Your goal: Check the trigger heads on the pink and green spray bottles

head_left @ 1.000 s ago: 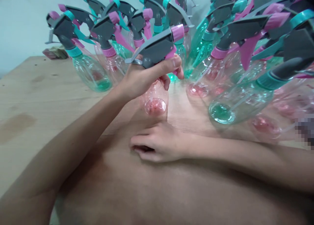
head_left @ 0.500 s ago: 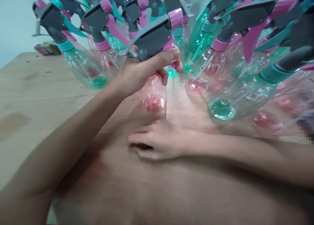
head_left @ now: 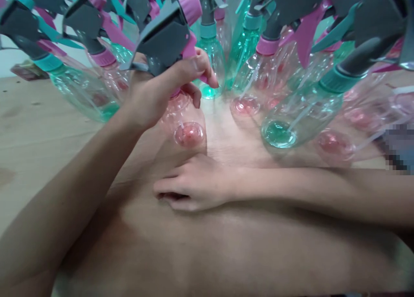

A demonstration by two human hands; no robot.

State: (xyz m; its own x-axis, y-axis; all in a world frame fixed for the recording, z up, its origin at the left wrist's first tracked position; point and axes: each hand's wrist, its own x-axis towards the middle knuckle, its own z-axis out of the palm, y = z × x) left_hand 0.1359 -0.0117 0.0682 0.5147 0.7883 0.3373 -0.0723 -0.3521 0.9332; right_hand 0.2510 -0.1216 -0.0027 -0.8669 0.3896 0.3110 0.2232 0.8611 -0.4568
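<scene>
My left hand (head_left: 161,92) is wrapped round the neck of a clear pink spray bottle (head_left: 186,124) that stands on the wooden table (head_left: 39,133). Its grey trigger head (head_left: 164,33) has a pink nozzle cap, and my fingers curl just under it. My right hand (head_left: 194,184) lies palm down on the table just in front of that bottle, fingers loosely curled and pointing left, with nothing seen in it.
Several upright pink and teal spray bottles (head_left: 291,111) with grey trigger heads crowd the table behind and to the right. More teal bottles (head_left: 80,94) stand at the left. A small flat packet (head_left: 27,70) lies at the far left edge.
The view has shifted forward and right, so the bottles and my hands sit lower left in frame. My left hand keeps its grip on the pink bottle; my right hand stays flat.
</scene>
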